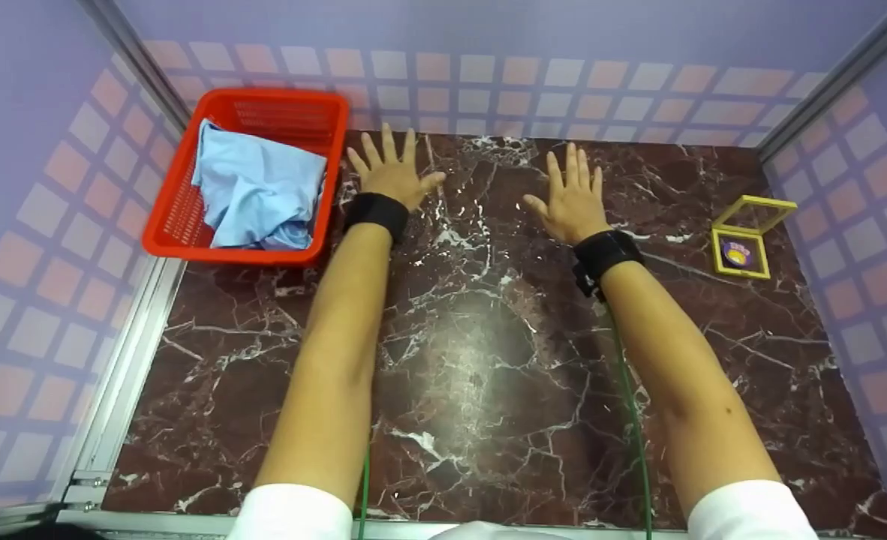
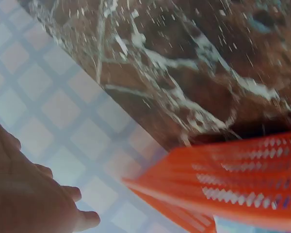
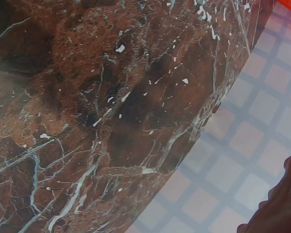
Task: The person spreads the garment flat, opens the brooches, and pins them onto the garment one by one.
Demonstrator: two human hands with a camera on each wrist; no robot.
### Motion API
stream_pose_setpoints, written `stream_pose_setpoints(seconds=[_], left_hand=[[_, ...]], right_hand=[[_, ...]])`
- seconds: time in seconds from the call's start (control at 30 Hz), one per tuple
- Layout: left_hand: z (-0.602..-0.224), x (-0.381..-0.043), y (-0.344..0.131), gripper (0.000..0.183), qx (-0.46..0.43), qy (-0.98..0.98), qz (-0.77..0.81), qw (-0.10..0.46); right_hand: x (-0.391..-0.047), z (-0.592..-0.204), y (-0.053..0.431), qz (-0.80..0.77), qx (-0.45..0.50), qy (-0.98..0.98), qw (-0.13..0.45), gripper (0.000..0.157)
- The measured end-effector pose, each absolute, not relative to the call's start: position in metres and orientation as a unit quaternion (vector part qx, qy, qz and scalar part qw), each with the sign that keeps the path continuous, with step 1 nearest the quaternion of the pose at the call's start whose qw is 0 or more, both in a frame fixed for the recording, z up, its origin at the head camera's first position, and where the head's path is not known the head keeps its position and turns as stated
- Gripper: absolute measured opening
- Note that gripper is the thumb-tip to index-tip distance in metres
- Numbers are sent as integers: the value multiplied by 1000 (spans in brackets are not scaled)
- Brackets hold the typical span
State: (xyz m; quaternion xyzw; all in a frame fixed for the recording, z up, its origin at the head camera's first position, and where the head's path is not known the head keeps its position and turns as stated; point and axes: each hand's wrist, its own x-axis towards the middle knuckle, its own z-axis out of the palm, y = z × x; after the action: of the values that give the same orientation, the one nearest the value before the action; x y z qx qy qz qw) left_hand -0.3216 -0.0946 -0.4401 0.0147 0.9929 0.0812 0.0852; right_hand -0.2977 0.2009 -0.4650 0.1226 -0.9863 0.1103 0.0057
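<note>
Red basket risked a jolt, I judged, should the left hand, splayed empty like the right hand, sweep leftward.

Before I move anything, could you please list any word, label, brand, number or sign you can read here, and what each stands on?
No text can be read.
Purple disc in the open yellow case: pinkish marks, too small and blurred to tell whether they are letters.
Red basket, light blue cloth and black wristbands: no lettering that I can make out.
</note>
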Motion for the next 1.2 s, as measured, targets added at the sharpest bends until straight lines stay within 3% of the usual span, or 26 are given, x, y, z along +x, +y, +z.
stream_pose_setpoints(seconds=[0.43, 0.63, 0.97, 1.2], left_hand=[[-421, -328, -209, 81, -45, 995, 54, 76], [-430, -321, -238, 69, -80, 989, 57, 115], [-419, -303, -237, 107, -117, 956, 95, 250], [-414, -307, -231, 113, -143, 933, 97, 317]], right_hand=[[-285, -476, 223, 116, 120, -986, -3, 82], [-274, -479, 236, 101, 112, -988, -23, 82], [-260, -487, 252, 112, 104, -988, -22, 83], [-258, -488, 259, 105, 102, -989, -13, 83]])
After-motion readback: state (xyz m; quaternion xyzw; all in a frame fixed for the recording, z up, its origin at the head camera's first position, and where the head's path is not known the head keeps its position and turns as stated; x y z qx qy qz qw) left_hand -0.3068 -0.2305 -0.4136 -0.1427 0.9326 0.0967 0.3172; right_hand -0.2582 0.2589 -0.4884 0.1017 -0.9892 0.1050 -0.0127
